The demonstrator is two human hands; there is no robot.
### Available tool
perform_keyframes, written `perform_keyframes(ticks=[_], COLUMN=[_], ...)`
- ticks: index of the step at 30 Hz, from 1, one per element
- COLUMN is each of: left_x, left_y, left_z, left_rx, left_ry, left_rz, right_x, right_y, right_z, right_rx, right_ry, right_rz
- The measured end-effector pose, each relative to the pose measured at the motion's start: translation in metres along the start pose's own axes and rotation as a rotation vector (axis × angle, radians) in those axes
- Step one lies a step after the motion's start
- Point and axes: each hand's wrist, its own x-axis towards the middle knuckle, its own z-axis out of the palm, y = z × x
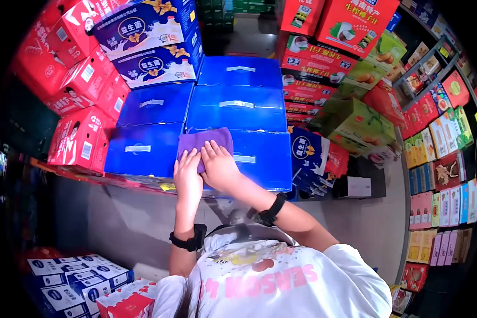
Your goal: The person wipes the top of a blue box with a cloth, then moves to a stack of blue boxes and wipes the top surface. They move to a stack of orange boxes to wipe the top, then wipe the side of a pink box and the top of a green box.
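Observation:
A purple cloth (205,139) lies on the front row of blue cartons, across the seam between two of them. My left hand (188,174) rests on the cloth's left lower part, fingers stretched forward. Beside it, my right hand (218,166) lies flat on the cloth, fingers extended and pointing away from me. The hands touch or nearly touch. Under and around the cloth are the front right blue carton (265,172) and the front left blue carton (143,165), each with a pale handle strip on top. Each wrist wears a black band.
More blue cartons (249,114) extend behind. Stacked at the left are red boxes (79,140) and patterned blue milk boxes (143,32). Red coconut boxes (315,77) and green boxes (360,127) rise on the right. A goods shelf (440,175) runs along the far right; blue-and-white packs (63,289) sit lower left.

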Motion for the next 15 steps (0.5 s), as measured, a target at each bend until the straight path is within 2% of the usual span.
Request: perform_keyframes(ticks=[4, 8, 12, 15], left_x=[0.003, 0.015, 0.022, 0.017], left_y=[0.009, 0.042, 0.086, 0.114], left_z=[0.012, 0.036, 0.060, 0.072], left_rx=[0.046, -0.009, -0.064, -0.115], left_ry=[0.044, 0.021, -0.082, -0.187], left_rz=[0.093, 0.237, 0.408, 0.447], right_x=[-0.010, -0.038, -0.079, -0.107], right_y=[0.016, 0.047, 0.078, 0.085], right_z=[-0.010, -0.032, -0.049, -0.063], right_rx=[0.146, 0.152, 0.026, -0.021], right_ry=[0.046, 0.106, 0.162, 0.136], right_rz=[-0.023, 0.103, 0.231, 0.342])
